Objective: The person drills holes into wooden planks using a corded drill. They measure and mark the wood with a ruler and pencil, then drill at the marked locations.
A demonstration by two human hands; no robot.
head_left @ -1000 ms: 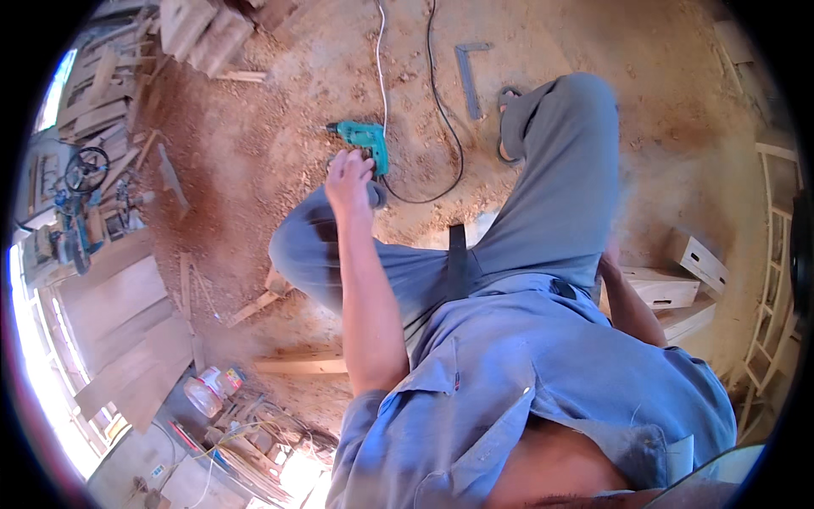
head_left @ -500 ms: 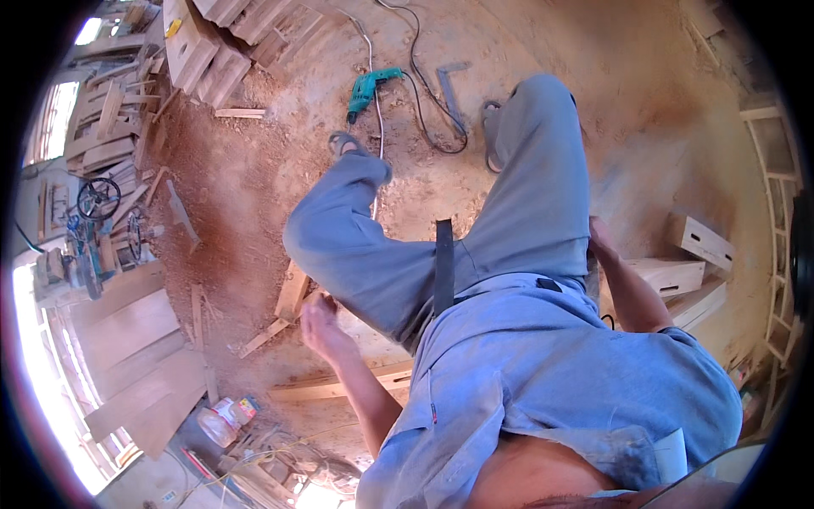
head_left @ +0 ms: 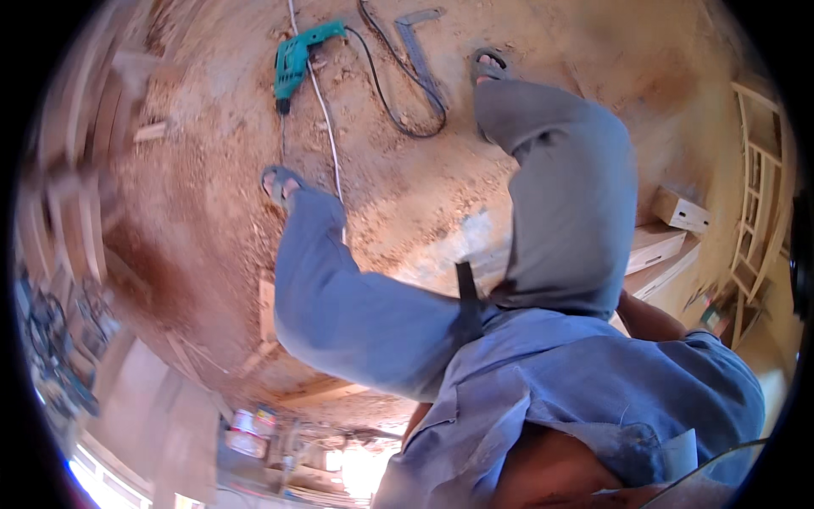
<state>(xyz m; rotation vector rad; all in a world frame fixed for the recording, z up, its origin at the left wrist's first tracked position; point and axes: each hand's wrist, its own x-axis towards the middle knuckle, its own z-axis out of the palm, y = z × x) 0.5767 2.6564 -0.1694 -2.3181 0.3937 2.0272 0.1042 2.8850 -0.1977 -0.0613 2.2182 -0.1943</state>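
Observation:
Neither of my hands shows. Of my left arm only a sliver (head_left: 415, 420) of skin appears beside the shirt, and the hand is hidden behind my body and leg. My right forearm (head_left: 651, 321) reaches down behind my right thigh, near slotted wooden beams (head_left: 655, 248) that lie on the floor. In front of my feet lies a teal power drill (head_left: 298, 58) with a long thin bit. Its black cable (head_left: 381, 102) loops to the right, next to a metal square (head_left: 414, 49).
A pale cord (head_left: 326, 127) runs along the dusty floor between my sandalled feet. Wood pieces (head_left: 267, 310) lie by my left leg. Stacked boards and a machine (head_left: 55, 348) stand at the left, blurred. A wooden lattice frame (head_left: 755, 182) stands at the far right.
My left hand has gone out of sight behind my leg and body. My right hand has dropped behind the thigh. My legs are wider apart, and the whole view has shifted.

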